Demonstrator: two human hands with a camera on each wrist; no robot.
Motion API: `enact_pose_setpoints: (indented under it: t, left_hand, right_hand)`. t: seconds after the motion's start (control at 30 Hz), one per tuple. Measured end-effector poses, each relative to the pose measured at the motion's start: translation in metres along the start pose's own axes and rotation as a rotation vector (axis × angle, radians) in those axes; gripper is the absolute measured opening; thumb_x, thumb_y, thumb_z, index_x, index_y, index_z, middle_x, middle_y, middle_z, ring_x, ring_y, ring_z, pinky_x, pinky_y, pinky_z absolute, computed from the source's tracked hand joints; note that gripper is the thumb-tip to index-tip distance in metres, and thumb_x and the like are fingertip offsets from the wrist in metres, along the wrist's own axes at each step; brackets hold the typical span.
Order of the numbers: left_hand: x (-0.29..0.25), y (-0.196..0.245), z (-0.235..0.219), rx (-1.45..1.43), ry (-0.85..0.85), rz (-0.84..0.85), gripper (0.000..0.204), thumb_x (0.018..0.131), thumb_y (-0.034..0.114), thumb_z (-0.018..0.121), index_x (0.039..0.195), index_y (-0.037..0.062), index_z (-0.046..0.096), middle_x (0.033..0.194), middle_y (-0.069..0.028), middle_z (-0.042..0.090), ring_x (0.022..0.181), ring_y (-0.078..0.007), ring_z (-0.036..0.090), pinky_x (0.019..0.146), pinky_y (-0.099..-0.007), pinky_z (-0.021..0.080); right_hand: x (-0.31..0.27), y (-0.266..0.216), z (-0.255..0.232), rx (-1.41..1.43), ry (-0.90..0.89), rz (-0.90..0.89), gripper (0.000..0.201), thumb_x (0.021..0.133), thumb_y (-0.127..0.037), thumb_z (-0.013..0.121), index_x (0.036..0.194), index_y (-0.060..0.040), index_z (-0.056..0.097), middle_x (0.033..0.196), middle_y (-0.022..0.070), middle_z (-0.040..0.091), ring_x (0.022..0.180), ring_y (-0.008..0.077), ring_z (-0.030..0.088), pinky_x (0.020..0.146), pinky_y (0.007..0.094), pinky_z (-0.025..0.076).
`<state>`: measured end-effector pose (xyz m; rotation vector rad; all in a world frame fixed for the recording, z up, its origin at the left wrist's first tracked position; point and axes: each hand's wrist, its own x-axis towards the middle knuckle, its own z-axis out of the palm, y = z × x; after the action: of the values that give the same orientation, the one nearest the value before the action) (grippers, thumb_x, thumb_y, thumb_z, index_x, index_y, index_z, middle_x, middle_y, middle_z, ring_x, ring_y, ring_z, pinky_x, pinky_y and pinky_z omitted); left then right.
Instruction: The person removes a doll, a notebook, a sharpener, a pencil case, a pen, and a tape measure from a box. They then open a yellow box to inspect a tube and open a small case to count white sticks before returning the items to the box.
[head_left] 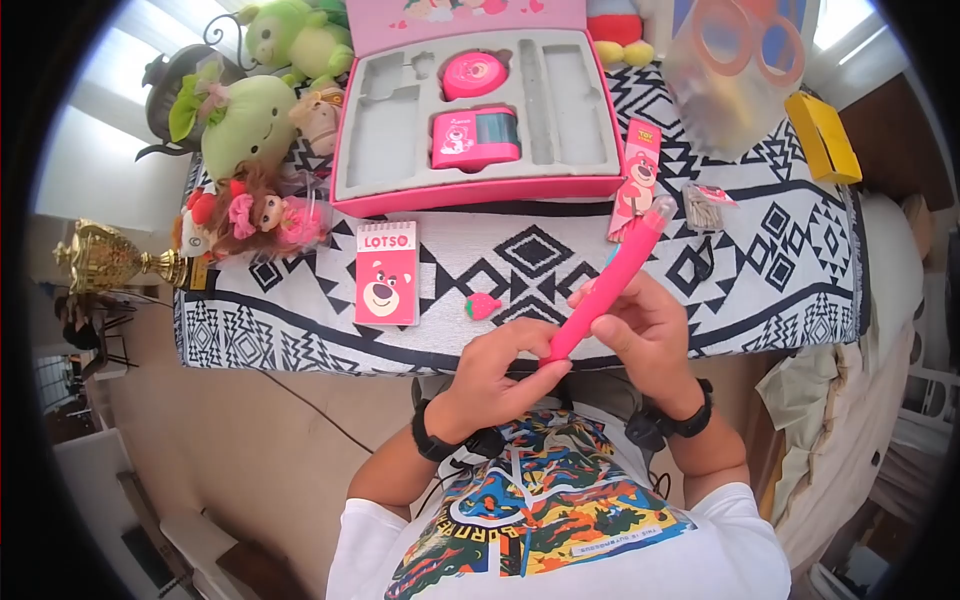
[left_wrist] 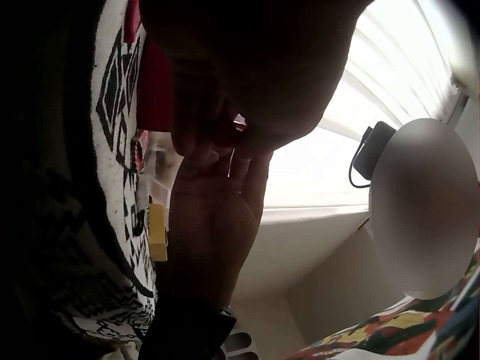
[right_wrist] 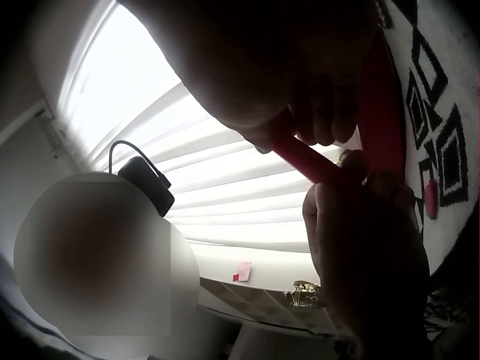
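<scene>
Looks like the pink tube [head_left: 612, 280] is over the bench's [head_left: 325, 345] near edge, left hand's [head_left: 497, 375] fingers pinching its lower end, right hand's [head_left: 652, 335] clamped round the middle; probably light, slightly bendy, so I'd grip mid-body.

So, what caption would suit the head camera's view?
Left hand and right hand grip a curved pink tube before an open pink box on black-and-white patterned cloth.
</scene>
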<state>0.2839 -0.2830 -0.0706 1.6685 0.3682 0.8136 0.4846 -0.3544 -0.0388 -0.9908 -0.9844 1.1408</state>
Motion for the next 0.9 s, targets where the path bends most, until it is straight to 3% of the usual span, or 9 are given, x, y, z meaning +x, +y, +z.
enact_pose_setpoints:
  t: [0.1,0.23,0.37,0.47,0.53,0.67,0.73,0.9]
  left_hand:
    - [0.027,0.02,-0.005,0.191,0.063,0.122,0.023,0.085,0.007,0.079,0.1,0.001,0.064,0.092,-0.0117,0.071,0.077,-0.022,0.07,0.069,-0.0314,0.054]
    - [0.058,0.029,-0.011,0.236,0.091,0.161,0.024,0.086,0.012,0.08,0.1,0.0002,0.066,0.088,-0.0098,0.071,0.075,-0.0222,0.071,0.068,-0.0331,0.055]
    - [0.103,0.029,-0.028,0.353,0.206,0.272,0.021,0.088,0.015,0.078,0.099,0.0009,0.066,0.089,-0.011,0.071,0.074,-0.0245,0.072,0.067,-0.034,0.056]
    - [0.129,0.014,-0.038,0.446,0.237,0.256,0.02,0.089,0.016,0.077,0.099,0.0018,0.067,0.088,-0.0128,0.072,0.075,-0.0267,0.071,0.067,-0.0359,0.056]
    - [0.138,0.001,-0.043,0.631,0.256,0.352,0.018,0.09,0.012,0.076,0.101,0.0009,0.067,0.093,-0.0134,0.072,0.082,-0.026,0.073,0.072,-0.0353,0.056]
    - [0.141,-0.013,-0.047,0.641,0.24,0.369,0.02,0.086,0.01,0.077,0.103,0.0021,0.07,0.094,-0.0135,0.072,0.089,-0.0296,0.07,0.078,-0.0392,0.054]
    - [0.142,-0.018,-0.047,0.675,0.23,0.412,0.021,0.085,0.009,0.077,0.104,0.0025,0.07,0.096,-0.0129,0.072,0.092,-0.0299,0.069,0.082,-0.04,0.053]
    - [0.142,-0.026,-0.045,0.73,0.181,0.472,0.021,0.083,0.006,0.075,0.104,0.0029,0.072,0.102,-0.0107,0.072,0.099,-0.0303,0.066,0.089,-0.0415,0.05]
  right_hand:
    - [0.021,-0.023,-0.001,-0.056,-0.017,0.025,0.036,0.095,-0.002,0.071,0.128,0.0026,0.058,0.114,0.0081,0.068,0.104,0.0144,0.067,0.093,0.0308,0.053]
    - [0.067,-0.052,0.001,-0.061,-0.048,-0.017,0.032,0.096,-0.004,0.069,0.126,0.0028,0.06,0.107,0.0079,0.069,0.096,0.0127,0.067,0.083,0.0279,0.056]
    - [0.131,-0.071,-0.013,-0.33,0.01,-0.054,0.031,0.095,-0.019,0.07,0.114,0.0053,0.065,0.087,0.0048,0.07,0.073,0.0102,0.067,0.068,0.0252,0.055]
    - [0.182,-0.064,-0.032,-0.437,0.05,-0.056,0.034,0.094,-0.023,0.071,0.11,0.0061,0.067,0.084,0.0054,0.07,0.07,0.0114,0.067,0.065,0.0258,0.055]
    - [0.206,-0.053,-0.04,-0.657,0.045,0.033,0.035,0.091,-0.026,0.073,0.104,0.0066,0.068,0.079,0.0064,0.07,0.067,0.0135,0.067,0.06,0.0273,0.055]
    - [0.225,-0.034,-0.039,-0.733,0.042,0.135,0.035,0.087,-0.027,0.074,0.096,0.0068,0.069,0.077,0.0093,0.069,0.063,0.0155,0.068,0.057,0.0295,0.056]
    - [0.227,-0.033,-0.029,-0.9,0.048,0.195,0.033,0.089,-0.025,0.074,0.098,0.0064,0.067,0.073,0.007,0.067,0.059,0.0138,0.065,0.055,0.029,0.054]
    - [0.237,-0.018,-0.027,-1.007,0.09,0.138,0.036,0.085,-0.024,0.073,0.105,0.0051,0.065,0.073,0.013,0.068,0.058,0.018,0.067,0.055,0.0318,0.055]
